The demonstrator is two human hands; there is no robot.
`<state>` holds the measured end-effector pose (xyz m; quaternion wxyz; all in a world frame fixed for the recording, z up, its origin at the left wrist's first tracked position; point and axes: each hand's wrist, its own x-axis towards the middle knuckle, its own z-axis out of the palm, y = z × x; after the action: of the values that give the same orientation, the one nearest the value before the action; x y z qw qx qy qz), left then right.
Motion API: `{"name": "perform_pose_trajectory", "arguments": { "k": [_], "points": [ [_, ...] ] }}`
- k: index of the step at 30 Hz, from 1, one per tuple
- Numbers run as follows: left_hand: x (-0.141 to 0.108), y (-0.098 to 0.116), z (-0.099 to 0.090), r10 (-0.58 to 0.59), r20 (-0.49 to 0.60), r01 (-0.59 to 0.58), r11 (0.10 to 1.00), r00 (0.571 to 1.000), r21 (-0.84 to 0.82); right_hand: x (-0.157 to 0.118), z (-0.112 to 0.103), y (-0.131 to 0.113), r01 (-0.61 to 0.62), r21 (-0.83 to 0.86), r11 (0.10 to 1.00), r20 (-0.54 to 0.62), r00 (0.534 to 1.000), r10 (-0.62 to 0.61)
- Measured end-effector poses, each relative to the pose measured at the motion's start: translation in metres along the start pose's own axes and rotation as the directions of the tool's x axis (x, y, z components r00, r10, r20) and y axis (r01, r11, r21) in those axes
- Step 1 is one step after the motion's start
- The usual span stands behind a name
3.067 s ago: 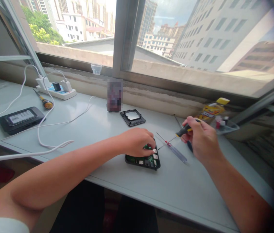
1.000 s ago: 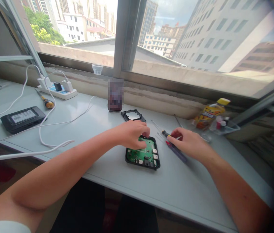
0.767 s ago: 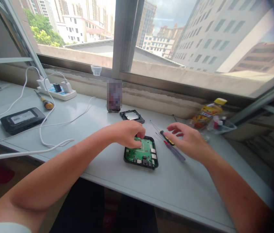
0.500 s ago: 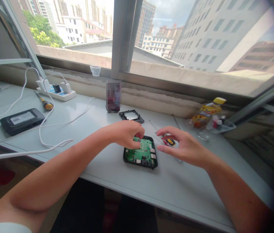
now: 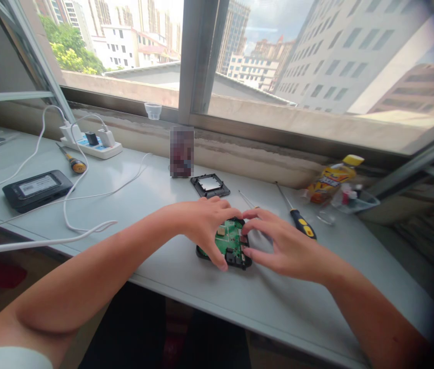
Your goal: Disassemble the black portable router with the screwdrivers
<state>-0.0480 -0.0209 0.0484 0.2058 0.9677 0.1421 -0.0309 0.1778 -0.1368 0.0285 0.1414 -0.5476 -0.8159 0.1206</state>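
Observation:
A green circuit board (image 5: 229,237) sits in a black open plastic case (image 5: 202,254) on the table. My left hand (image 5: 208,228) spans the case from the left, thumb at its near edge and fingers at its far edge. From the right, my right hand (image 5: 278,243) has its spread fingertips at the case's right edge, by the metal ports. A small pale square block (image 5: 221,231) shows on the board between the hands. Part of the board is hidden under my left hand.
Behind the case lies a black cover (image 5: 210,184) with a silver plate. A screwdriver (image 5: 302,223) and a thin shaft (image 5: 247,198) lie to the right. Farther off are a drink bottle (image 5: 332,179), power strip (image 5: 94,146), black device (image 5: 36,190) and another screwdriver (image 5: 74,161).
My left hand has gone from a pinch over the board to a wide span across the case. My right hand has moved left to the case, uncovering the black-and-yellow screwdriver handle.

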Motion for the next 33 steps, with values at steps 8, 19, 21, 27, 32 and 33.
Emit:
{"name": "perform_pose_trajectory", "arguments": {
  "k": [8, 19, 21, 27, 32, 33],
  "points": [
    [0.005, -0.001, 0.006, 0.037, -0.002, -0.037, 0.999, 0.999, 0.006, 0.001, 0.005, -0.005, -0.039, -0.048, 0.998, 0.010, 0.999, 0.039],
    [0.008, -0.002, 0.012, 0.079, -0.046, -0.079, 0.997, 0.996, 0.018, 0.003, 0.004, -0.009, -0.040, -0.018, 0.999, 0.010, 0.999, 0.040],
    [0.008, -0.003, 0.013, 0.085, -0.058, -0.085, 0.996, 0.995, 0.010, 0.003, 0.004, -0.009, -0.033, -0.012, 0.999, 0.011, 0.999, 0.033],
    [0.009, -0.004, 0.014, 0.105, -0.071, -0.106, 0.994, 0.992, -0.002, 0.001, 0.004, -0.010, -0.017, -0.013, 1.000, 0.006, 1.000, 0.017],
    [0.009, -0.003, 0.013, 0.115, -0.071, -0.116, 0.993, 0.991, -0.007, 0.001, 0.003, -0.009, -0.022, -0.033, 0.999, 0.016, 1.000, 0.023],
    [0.009, -0.002, 0.013, 0.115, -0.070, -0.116, 0.993, 0.991, -0.007, 0.001, 0.003, -0.009, -0.023, -0.033, 0.999, 0.022, 0.999, 0.023]
  ]
}}
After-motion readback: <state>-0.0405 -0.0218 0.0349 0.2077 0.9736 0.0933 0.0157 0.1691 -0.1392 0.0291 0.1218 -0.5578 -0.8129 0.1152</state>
